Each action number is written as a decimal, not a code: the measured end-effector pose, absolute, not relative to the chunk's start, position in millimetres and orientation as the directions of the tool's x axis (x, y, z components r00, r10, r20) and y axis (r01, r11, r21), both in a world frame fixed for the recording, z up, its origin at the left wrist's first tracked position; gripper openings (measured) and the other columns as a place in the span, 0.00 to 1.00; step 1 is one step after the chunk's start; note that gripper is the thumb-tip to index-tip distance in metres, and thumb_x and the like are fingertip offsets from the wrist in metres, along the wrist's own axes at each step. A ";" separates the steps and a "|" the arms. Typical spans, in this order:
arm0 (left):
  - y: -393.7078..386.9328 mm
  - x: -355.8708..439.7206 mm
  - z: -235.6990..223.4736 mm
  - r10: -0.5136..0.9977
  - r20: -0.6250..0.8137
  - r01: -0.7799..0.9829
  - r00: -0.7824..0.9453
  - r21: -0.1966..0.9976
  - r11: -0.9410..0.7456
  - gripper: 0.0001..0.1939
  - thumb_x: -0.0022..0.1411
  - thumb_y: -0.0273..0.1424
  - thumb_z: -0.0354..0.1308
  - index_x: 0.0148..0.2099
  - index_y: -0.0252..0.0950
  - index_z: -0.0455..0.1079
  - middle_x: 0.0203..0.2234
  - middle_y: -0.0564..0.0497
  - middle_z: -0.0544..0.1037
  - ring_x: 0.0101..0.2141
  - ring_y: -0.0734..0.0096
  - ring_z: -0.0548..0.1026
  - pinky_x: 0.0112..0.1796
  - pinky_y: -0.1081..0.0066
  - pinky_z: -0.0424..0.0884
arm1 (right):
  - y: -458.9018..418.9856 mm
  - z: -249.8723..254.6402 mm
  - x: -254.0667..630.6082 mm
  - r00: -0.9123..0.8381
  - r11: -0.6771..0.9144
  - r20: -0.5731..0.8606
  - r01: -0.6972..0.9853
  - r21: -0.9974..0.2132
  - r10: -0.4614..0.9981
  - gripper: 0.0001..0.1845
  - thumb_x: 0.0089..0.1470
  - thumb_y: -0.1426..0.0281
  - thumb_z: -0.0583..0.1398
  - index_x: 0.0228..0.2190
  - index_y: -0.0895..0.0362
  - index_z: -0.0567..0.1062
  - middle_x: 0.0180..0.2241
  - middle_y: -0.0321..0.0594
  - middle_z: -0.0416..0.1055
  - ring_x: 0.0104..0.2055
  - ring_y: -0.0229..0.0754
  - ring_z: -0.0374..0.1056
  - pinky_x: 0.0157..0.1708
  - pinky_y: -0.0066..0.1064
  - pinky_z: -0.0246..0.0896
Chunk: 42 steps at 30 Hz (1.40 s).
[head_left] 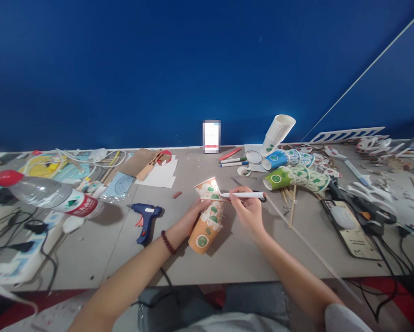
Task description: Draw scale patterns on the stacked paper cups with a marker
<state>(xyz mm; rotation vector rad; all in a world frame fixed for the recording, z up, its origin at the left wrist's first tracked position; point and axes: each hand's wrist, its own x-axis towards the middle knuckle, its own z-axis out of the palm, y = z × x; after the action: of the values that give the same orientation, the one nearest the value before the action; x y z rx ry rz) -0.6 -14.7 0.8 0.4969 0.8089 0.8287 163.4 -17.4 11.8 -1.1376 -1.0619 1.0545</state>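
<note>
An orange paper-cup assembly, made of cups joined end to end with a curved line, lies tilted in front of me. My left hand is wrapped round its left side, the fingers partly hidden behind it. In my right hand is a white marker, held level between thumb and fingers. Its tip points left and reaches the right side of the cups; whether it touches them I cannot tell. A blue glue gun lies on the table left of my left hand.
Right of my hands lie a green cup assembly with sticks and a blue one. Behind them leans a stack of white cups. A phone lies at the right, a plastic bottle and power strip at the left.
</note>
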 end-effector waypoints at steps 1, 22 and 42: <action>-14.6 -0.5 0.6 0.801 -0.430 -0.450 0.417 0.668 0.593 0.20 0.53 0.36 0.63 0.46 0.31 0.70 0.34 0.44 0.79 0.31 0.64 0.77 0.36 0.65 0.71 | -17.6 12.2 163.2 0.170 0.111 0.095 -0.090 -0.990 0.981 0.10 0.50 0.62 0.62 0.28 0.56 0.72 0.26 0.36 0.70 0.29 0.39 0.69 0.32 0.31 0.68; -14.6 -1.2 -2.8 0.792 -0.457 -0.461 0.405 0.646 0.608 0.21 0.52 0.37 0.63 0.47 0.31 0.70 0.34 0.43 0.79 0.32 0.62 0.77 0.37 0.64 0.71 | -18.0 12.1 163.4 0.184 0.115 0.092 -0.120 -0.986 0.979 0.10 0.49 0.62 0.63 0.28 0.56 0.71 0.26 0.34 0.69 0.27 0.37 0.67 0.32 0.30 0.67; -15.2 -1.2 -2.4 0.786 -0.471 -0.461 0.401 0.638 0.617 0.20 0.52 0.37 0.63 0.46 0.31 0.70 0.34 0.44 0.79 0.32 0.63 0.77 0.36 0.66 0.72 | -19.4 14.9 164.0 0.131 0.113 0.106 -0.053 -0.992 0.986 0.07 0.51 0.66 0.61 0.28 0.56 0.72 0.25 0.36 0.70 0.27 0.38 0.67 0.29 0.29 0.63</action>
<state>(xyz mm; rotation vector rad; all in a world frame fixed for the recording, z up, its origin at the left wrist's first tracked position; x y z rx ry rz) -1.2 -15.2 -2.4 0.4462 0.8326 0.8216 164.0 -19.4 14.9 -1.1434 -1.1217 1.0631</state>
